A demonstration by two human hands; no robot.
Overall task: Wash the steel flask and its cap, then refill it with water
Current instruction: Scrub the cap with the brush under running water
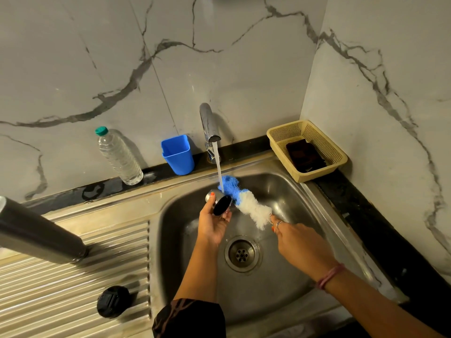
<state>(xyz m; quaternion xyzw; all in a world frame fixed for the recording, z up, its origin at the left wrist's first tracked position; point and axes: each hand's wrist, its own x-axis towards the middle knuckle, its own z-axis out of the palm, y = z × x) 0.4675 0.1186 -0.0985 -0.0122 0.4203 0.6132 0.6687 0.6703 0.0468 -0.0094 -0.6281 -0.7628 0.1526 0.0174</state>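
Observation:
Over the steel sink [288,286], my left hand [212,224] grips a small steel cap [220,202] with a black inner face, held under the running tap [210,125]. My right hand [296,240] holds the handle of a blue and white bottle brush [244,203], whose blue tip lies in the water stream next to the cap. The tall steel flask [36,235] stands on the ribbed drainboard at the left, its top out of frame. A black inner stopper [112,301] lies on the drainboard near the front edge.
A clear water bottle [119,157] and a blue plastic cup [177,154] stand on the black ledge behind the sink. A beige basket [306,148] with a dark scrub pad sits at the back right corner. Marble walls close off the back and right.

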